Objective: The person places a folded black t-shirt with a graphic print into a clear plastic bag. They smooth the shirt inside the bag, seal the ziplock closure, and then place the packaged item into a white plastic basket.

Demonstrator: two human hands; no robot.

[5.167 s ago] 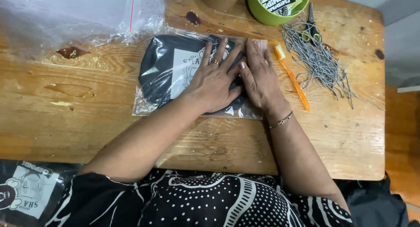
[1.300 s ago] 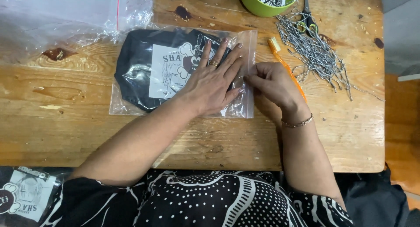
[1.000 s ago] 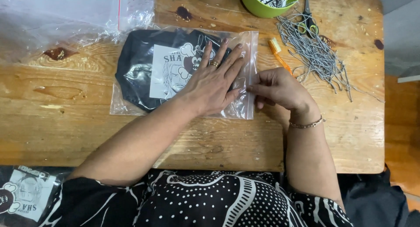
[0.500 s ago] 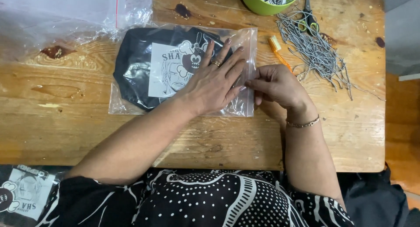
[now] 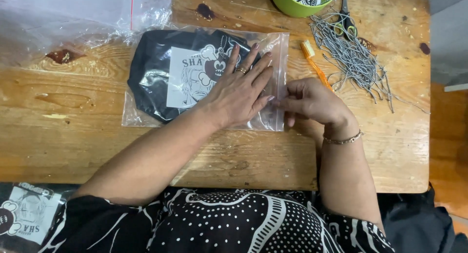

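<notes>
My left hand point(image 5: 236, 94) lies flat, fingers spread, on the clear bag point(image 5: 204, 77) holding the black shirt point(image 5: 156, 72) on the tabletop point(image 5: 73, 136). My right hand point(image 5: 309, 101) has slid down the bag's right edge, fingers pinching its seal nearly closed

Left hand point(image 5: 239, 94) lies flat, palm down, fingers spread wide. Right hand point(image 5: 309, 101) sits just beside it, fingertips pinched together.

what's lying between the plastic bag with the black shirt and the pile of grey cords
An orange toothbrush lies on the wooden table between the bag and the cords, seen in the head view.
</notes>
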